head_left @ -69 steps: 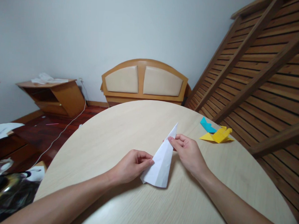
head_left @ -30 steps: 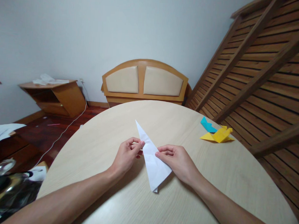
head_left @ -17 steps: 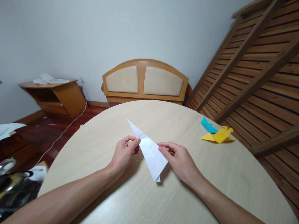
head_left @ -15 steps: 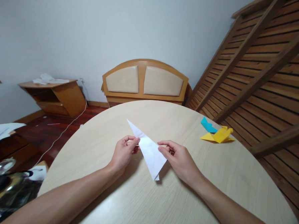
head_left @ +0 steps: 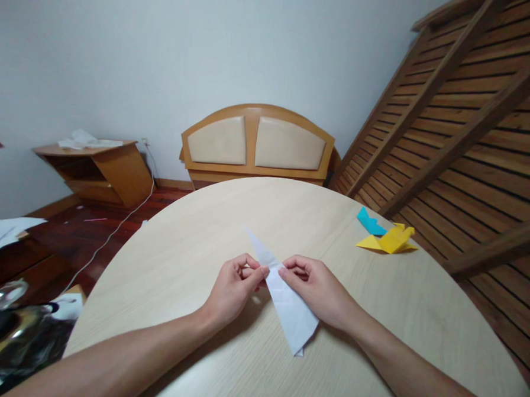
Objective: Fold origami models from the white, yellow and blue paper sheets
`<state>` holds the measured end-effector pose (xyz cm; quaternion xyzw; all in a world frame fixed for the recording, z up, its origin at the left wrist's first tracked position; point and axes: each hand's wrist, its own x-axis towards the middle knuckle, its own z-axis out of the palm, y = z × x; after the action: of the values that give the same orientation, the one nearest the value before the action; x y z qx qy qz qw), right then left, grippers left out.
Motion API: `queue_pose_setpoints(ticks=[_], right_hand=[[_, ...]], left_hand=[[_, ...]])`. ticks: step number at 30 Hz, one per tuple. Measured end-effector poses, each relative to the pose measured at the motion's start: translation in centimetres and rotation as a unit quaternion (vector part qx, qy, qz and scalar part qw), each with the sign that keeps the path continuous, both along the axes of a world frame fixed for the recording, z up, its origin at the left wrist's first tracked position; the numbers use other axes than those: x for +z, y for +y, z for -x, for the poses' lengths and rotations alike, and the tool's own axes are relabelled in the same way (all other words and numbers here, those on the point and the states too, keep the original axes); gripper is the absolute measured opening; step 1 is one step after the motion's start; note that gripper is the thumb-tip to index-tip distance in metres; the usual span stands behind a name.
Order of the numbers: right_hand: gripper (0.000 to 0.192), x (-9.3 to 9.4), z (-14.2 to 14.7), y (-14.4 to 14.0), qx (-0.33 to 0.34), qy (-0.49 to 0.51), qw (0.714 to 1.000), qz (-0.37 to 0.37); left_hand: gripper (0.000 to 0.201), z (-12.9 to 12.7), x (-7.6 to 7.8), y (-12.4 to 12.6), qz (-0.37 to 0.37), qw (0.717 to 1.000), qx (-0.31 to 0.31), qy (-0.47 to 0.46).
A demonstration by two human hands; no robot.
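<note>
Long narrow white folded-paper triangle lying on round pale wood-grain table, sharp tip pointing away and to the left, blunt near end toward the table's near edge. Flat or slightly lifted: cannot tell.

Left hand at the paper's left edge, about mid-length. Thumb and forefinger pinched together on that edge; remaining fingers curled into the palm. Left forearm entering from lower left, low over the table.

Right hand at the paper's right edge, directly opposite. Thumb and forefinger closed on the edge, other fingers curled beneath. Fingertips of the two hands nearly meeting over the paper's centre line (small gap only, a sliver of white showing between them).

Far right on the table, well apart from the hands: small yellow folded-paper figure, with small blue folded-paper piece just behind it, touching or overlapping (cannot tell which).

Beyond the table: curved wooden headboard with two beige padded panels standing against pale grey wall. Slatted brown wooden frame leaning at right. Low tilted wooden cabinet at left with crumpled white paper on top; white cable trailing over dark red floor. Lower left corner: dark cluttered items, too blurred to identify.
</note>
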<state>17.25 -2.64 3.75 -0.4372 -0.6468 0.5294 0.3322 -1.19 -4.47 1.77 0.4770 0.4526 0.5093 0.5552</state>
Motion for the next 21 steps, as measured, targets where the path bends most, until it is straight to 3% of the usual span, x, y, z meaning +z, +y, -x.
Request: queue_pose_setpoints(ticks=[3,5,8,10,11,12,15,17,21], right_hand=[[0.03,0.2,-0.6,0.1,0.003,-0.027,1.0,-0.001],[0.028,0.5,-1.6,0.5,0.013,-0.064,0.997,-0.027],[0.025,0.8,-3.2,1.0,0.047,-0.14,0.987,-0.058],[0.024,0.9,-4.1,1.3,0.072,-0.178,0.979,-0.063],[0.023,1.0,-4.4,1.4,0.085,-0.193,0.975,-0.064],[0.022,1.0,-4.6,1.5,0.1,-0.206,0.971,-0.068],[0.019,1.0,-4.9,1.8,0.139,-0.234,0.957,-0.099],[0.018,0.8,-5.0,2.0,0.155,-0.242,0.951,-0.117],[0.018,0.1,-5.2,2.7,0.157,-0.271,0.941,-0.126]], left_hand=[[0.037,0.2,0.0,0.3,0.009,1.0,-0.009,0.004],[0.04,0.8,0.2,0.8,-0.003,1.0,0.026,-0.005],[0.048,2.1,0.6,1.5,-0.123,0.983,0.13,0.029],[0.039,2.8,1.0,1.5,-0.238,0.949,0.149,0.144],[0.028,3.0,1.1,1.3,-0.291,0.926,0.12,0.209],[0.018,3.0,1.2,1.0,-0.334,0.902,0.047,0.27],[0.026,2.4,1.0,-0.1,-0.4,0.809,-0.188,0.387],[0.032,1.7,0.4,-0.6,-0.387,0.784,-0.231,0.427],[0.03,1.0,-0.6,-0.7,-0.368,0.771,-0.228,0.468]])
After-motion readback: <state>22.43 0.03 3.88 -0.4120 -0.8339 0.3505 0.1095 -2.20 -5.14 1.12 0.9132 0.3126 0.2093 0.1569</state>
